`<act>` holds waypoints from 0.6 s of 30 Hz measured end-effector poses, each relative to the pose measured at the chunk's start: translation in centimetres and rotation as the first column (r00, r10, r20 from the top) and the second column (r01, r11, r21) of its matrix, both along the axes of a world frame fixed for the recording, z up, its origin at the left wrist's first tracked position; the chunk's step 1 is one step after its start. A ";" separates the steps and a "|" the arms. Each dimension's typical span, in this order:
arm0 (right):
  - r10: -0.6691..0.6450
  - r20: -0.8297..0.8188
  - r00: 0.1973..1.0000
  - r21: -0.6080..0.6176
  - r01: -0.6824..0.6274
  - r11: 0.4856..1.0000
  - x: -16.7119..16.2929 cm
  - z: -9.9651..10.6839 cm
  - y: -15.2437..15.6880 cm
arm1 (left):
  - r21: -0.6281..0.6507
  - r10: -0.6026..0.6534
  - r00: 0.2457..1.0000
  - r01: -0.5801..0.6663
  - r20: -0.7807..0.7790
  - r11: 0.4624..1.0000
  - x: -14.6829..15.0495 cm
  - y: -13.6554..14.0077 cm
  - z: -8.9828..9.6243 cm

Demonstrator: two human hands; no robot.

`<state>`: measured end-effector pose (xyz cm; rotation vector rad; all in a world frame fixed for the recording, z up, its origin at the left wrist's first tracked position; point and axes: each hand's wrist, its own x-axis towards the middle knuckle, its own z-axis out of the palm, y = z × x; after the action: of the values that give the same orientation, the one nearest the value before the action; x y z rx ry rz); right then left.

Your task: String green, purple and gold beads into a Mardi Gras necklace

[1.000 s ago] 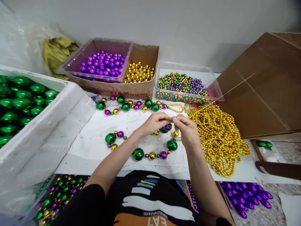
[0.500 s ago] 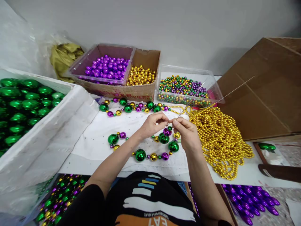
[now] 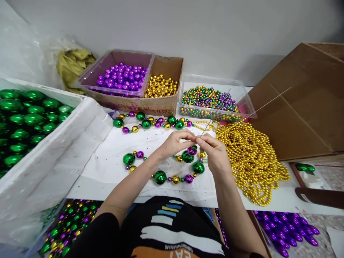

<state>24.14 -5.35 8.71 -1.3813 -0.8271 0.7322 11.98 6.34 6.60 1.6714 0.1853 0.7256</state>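
My left hand [image 3: 177,142] and my right hand [image 3: 215,150] meet above the white cloth, fingertips touching, both pinched closed. A thin, straight cord-like strand [image 3: 206,128] sticks up from between the fingertips of my right hand. What my left fingertips pinch is hidden. Just below the hands, a bead garland [image 3: 160,177] of large green, purple and gold balls with small beads between curves over the cloth. Its end, with a purple ball [image 3: 191,151] and a green one [image 3: 187,156], lies right under my fingers. My left forearm covers part of the garland.
A finished-looking bead strand [image 3: 146,124] lies farther back. Behind it stand a tub of purple balls [image 3: 122,77], gold balls [image 3: 161,86] in a carton, and a clear tray [image 3: 248,104] of small mixed beads. Gold bead chains [image 3: 249,161] heap at right; a green-ball box [image 3: 91,111] stands left.
The thin strand rising from my fingers shows much shorter now. My fingertips have closed in together a little, and the left hand has shifted slightly right. The garland stays nearly in place.
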 end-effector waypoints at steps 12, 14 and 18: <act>0.029 -0.036 0.999 -0.006 -0.030 1.000 0.2 -0.8 -0.3 | 0.101 0.021 0.999 -0.017 -0.041 0.995 -0.2 -0.3 0.3; 0.030 -0.053 0.998 -0.007 -0.030 1.000 0.2 -0.7 -0.3 | 0.117 0.023 0.999 -0.017 -0.050 0.993 -0.2 -0.3 0.5; 0.031 -0.087 0.996 0.001 -0.031 1.000 0.1 -0.8 -0.4 | 0.120 0.033 0.998 -0.027 -0.050 0.992 -0.2 -0.4 0.5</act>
<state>24.23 -5.78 7.91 -1.3302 -0.7808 0.8114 11.83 5.92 7.10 1.8064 0.2081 0.7279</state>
